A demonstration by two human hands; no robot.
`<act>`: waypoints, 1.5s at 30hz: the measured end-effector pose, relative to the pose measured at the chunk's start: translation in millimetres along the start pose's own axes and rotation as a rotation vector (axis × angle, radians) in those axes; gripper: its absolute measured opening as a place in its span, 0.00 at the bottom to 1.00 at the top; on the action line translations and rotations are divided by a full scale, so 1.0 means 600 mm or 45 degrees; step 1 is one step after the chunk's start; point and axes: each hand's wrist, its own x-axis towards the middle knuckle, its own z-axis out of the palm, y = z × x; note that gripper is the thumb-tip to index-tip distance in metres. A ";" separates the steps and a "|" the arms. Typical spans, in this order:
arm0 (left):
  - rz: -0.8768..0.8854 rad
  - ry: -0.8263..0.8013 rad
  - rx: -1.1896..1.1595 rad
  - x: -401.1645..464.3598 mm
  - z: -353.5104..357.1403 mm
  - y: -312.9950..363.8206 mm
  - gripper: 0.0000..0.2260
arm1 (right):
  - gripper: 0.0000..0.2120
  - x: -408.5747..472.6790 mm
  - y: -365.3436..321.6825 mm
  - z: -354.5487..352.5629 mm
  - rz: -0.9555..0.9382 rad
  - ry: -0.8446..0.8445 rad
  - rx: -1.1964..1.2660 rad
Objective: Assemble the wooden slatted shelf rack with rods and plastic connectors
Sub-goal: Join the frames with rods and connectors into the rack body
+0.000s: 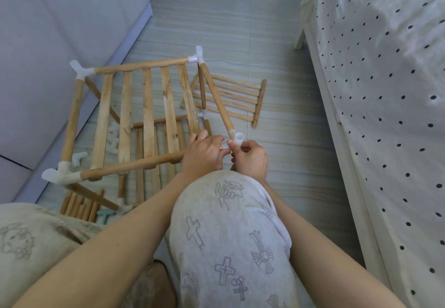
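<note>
A partly built wooden rack (134, 112) stands on the floor, its top slatted shelf framed by rods in white plastic connectors. My left hand (204, 156) grips the near end of the shelf's front rod. My right hand (250, 156) pinches a white plastic connector (237, 139) at the near right corner. A side rod (216, 98) runs from the far right connector (198, 58) down to it. Below the top shelf lies another slatted shelf (156, 139).
A loose slatted shelf (233, 100) lies flat on the tiled floor to the right. Spare rods (81, 205) and loose white connectors (113, 134) lie left and under the rack. A white cabinet (60, 43) stands left, a dotted bed (385, 91) right. My knee (228, 211) is close below my hands.
</note>
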 end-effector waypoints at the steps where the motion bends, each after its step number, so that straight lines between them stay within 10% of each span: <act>1: 0.003 0.005 0.005 -0.001 0.001 0.000 0.18 | 0.14 0.001 0.000 0.001 -0.005 -0.006 0.004; 19: -0.319 -0.115 0.301 -0.032 0.013 -0.015 0.29 | 0.21 0.010 -0.044 -0.034 -0.116 -0.638 -0.151; 24: -0.319 0.014 0.037 -0.029 0.004 -0.024 0.18 | 0.15 0.008 0.004 -0.038 -0.064 -0.809 0.375; 45: -0.210 -0.148 0.036 -0.020 -0.017 -0.059 0.11 | 0.08 0.029 0.049 0.020 -0.437 -0.597 0.068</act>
